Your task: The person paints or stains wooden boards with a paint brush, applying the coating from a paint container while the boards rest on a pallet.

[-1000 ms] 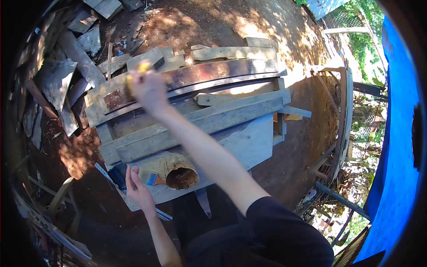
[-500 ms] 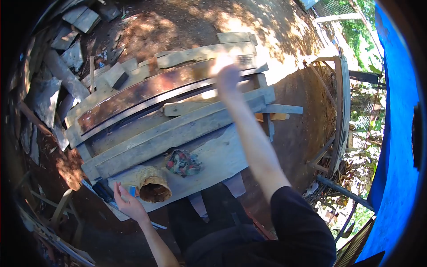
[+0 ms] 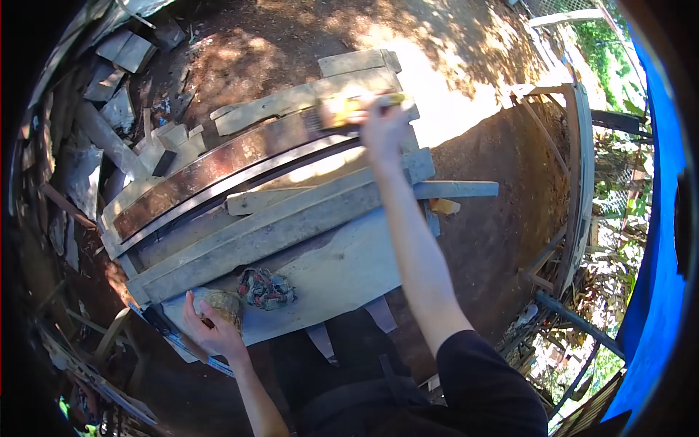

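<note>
My right hand (image 3: 384,131) is closed on a yellow-handled paintbrush (image 3: 353,109), blurred by motion. Its bristles meet the right end of a long board with a reddish-brown, glossy face (image 3: 211,166). Low on the left, my left hand (image 3: 218,336) has its fingers apart and overlaps a rough, tan round container (image 3: 227,306), hiding most of its mouth. A crumpled multicoloured rag (image 3: 266,288) lies just right of the container on a pale sheet-like top (image 3: 335,266).
A thick grey beam (image 3: 284,211) runs between me and the brown board. Pale planks (image 3: 291,98) lie along its far side. Scrap boards (image 3: 109,135) are heaped at the left. A wooden frame (image 3: 575,175) and a blue tarp (image 3: 662,218) stand at the right.
My right hand has swept the brush over the right end of the board. My left hand now overlaps the container instead of standing beside it. The view has shifted slightly.
</note>
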